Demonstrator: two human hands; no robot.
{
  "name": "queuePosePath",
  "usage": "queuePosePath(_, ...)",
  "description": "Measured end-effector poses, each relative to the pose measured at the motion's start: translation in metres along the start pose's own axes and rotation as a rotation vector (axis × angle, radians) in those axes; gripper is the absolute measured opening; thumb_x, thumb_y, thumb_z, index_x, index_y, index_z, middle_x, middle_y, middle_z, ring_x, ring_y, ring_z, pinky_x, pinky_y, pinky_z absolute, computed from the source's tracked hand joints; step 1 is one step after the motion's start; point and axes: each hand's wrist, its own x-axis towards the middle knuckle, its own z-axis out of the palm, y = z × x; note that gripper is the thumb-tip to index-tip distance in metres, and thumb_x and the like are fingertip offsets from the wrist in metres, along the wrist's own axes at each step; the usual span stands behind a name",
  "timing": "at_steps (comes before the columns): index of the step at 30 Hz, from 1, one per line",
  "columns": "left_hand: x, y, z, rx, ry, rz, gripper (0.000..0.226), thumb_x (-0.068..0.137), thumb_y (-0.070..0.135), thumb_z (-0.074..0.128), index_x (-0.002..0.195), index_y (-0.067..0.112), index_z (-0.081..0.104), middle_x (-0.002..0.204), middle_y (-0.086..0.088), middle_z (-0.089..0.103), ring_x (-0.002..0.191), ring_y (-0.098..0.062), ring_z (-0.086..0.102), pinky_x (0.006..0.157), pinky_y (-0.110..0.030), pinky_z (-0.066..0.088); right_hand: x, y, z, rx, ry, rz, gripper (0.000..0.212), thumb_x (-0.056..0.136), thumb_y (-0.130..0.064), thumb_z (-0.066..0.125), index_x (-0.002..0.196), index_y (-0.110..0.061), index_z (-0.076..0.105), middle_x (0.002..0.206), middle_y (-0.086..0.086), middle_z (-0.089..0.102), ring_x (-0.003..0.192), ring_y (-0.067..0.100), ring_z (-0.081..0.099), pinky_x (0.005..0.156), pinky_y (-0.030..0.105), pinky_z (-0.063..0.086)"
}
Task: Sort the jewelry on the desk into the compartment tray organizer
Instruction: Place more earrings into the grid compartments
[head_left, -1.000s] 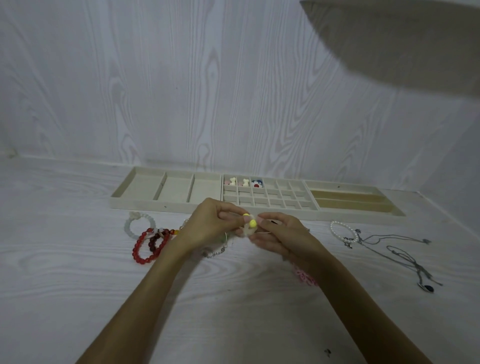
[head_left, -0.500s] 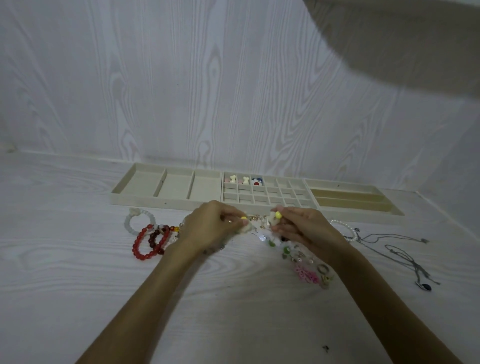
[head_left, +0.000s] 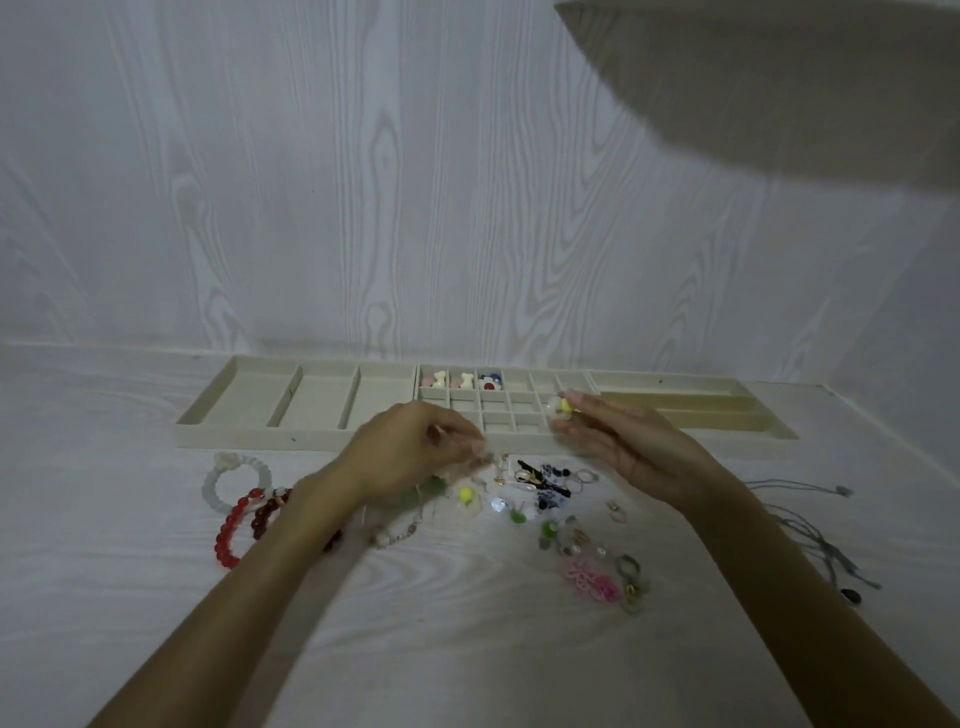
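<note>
A long beige compartment tray (head_left: 311, 441) lies along the wall. Its middle grid holds two white bone-shaped earrings (head_left: 440, 379) and a blue-and-red flower piece (head_left: 488, 382). My right hand (head_left: 634, 447) pinches a white-and-yellow flower earring (head_left: 561, 408) just above the right side of that grid. My left hand (head_left: 410, 452) hovers at the tray's front edge, fingers curled and blurred; whether they hold anything is unclear. A second yellow flower earring (head_left: 466, 493) lies on the desk below it.
Loose jewelry covers the desk in front of the tray: a white bracelet (head_left: 223, 483), red bead bracelets (head_left: 234, 530), black-and-blue earrings (head_left: 545, 478), green beads (head_left: 548, 530), a pink piece (head_left: 592, 579), rings (head_left: 631, 571). Thin necklaces (head_left: 810, 525) trail off at the right.
The hands came apart. My right hand carried one yellow flower earring up and right over the tray grid. My left hand stayed near the tray front, uncovering the pile.
</note>
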Motion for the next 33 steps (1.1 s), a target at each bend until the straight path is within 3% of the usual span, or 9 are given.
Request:
queuePosePath(3,0.019,0.001,-0.019,0.019,-0.018,-0.013,0.022,0.085,0.040,0.065,0.105,0.033,0.071,0.100,0.015,0.069,0.088,-0.005,0.062,0.087,-0.036,0.052,0.020,-0.014,-0.005,-0.037,-0.009,-0.054,0.041,0.071,-0.015,0.071,0.109,-0.002,0.064,0.101,0.015,0.072,0.093,0.019,0.070,0.072,0.018,0.056)
queuePosePath(6,0.033,-0.001,-0.032,-0.031,-0.058,-0.001,0.022,0.085,0.025,0.068,0.107,0.025,0.072,0.099,0.007,0.072,0.091,-0.009,0.065,0.090,-0.036,0.051,0.048,-0.021,-0.002,-0.247,0.061,-0.093,0.029,0.084,-0.017,0.066,0.109,-0.003,0.061,0.098,0.014,0.073,0.086,0.017,0.072,0.066,0.018,0.057)
queuePosePath(9,0.040,-0.002,-0.036,-0.047,-0.111,0.031,0.018,0.087,0.021,0.066,0.103,0.025,0.073,0.096,0.010,0.072,0.088,-0.004,0.065,0.086,-0.026,0.052,0.076,-0.022,0.003,-0.520,0.168,-0.161,0.021,0.087,-0.015,0.065,0.103,-0.002,0.059,0.085,0.013,0.071,0.057,0.006,0.068,0.046,0.015,0.050)
queuePosePath(11,0.040,-0.006,-0.032,-0.029,-0.199,0.045,0.015,0.087,0.022,0.065,0.098,0.028,0.073,0.089,0.021,0.069,0.082,0.007,0.062,0.078,-0.014,0.048,0.097,-0.019,0.004,-0.717,0.187,-0.237,0.016,0.085,-0.015,0.068,0.096,-0.005,0.063,0.075,0.007,0.070,0.050,0.003,0.063,0.041,0.013,0.044)
queuePosePath(13,0.039,-0.009,-0.029,-0.035,-0.289,0.059,0.016,0.086,0.019,0.065,0.098,0.028,0.073,0.082,0.026,0.066,0.075,0.014,0.060,0.069,-0.004,0.042,0.114,-0.014,0.005,-0.899,0.173,-0.289,0.014,0.081,-0.020,0.072,0.091,-0.012,0.066,0.075,-0.002,0.070,0.054,0.000,0.063,0.048,0.014,0.045)
queuePosePath(18,0.041,-0.010,-0.028,-0.035,-0.317,0.080,0.015,0.084,0.023,0.070,0.098,0.026,0.073,0.092,0.013,0.071,0.077,0.012,0.059,0.071,-0.005,0.045,0.138,0.004,0.001,-1.315,0.218,-0.420,0.010,0.079,-0.034,0.073,0.082,-0.024,0.074,0.082,-0.008,0.067,0.070,0.006,0.057,0.057,0.024,0.039)
queuePosePath(23,0.043,-0.012,-0.026,-0.050,-0.378,0.066,0.018,0.084,0.020,0.071,0.100,0.026,0.073,0.099,0.007,0.072,0.084,0.001,0.063,0.080,-0.016,0.050,0.143,0.006,-0.003,-1.415,0.269,-0.534,0.011,0.078,-0.031,0.073,0.084,-0.023,0.076,0.083,-0.003,0.068,0.074,0.010,0.056,0.058,0.022,0.037)
queuePosePath(26,0.044,-0.014,-0.024,-0.052,-0.397,0.055,0.018,0.082,0.023,0.072,0.100,0.026,0.073,0.099,0.009,0.072,0.079,0.005,0.062,0.076,-0.016,0.049,0.145,0.006,-0.004,-1.549,0.297,-0.610,0.016,0.077,-0.030,0.074,0.088,-0.019,0.076,0.084,0.000,0.071,0.079,0.013,0.058,0.076,0.030,0.045)
queuePosePath(33,0.041,-0.013,-0.021,-0.044,-0.442,0.028,0.011,0.078,0.038,0.074,0.089,0.037,0.072,0.086,0.016,0.071,0.072,0.009,0.061,0.070,-0.014,0.044,0.147,0.004,0.009,-1.709,0.335,-0.597,0.019,0.075,-0.034,0.076,0.088,-0.021,0.075,0.089,0.000,0.069,0.092,0.018,0.054,0.081,0.028,0.031)
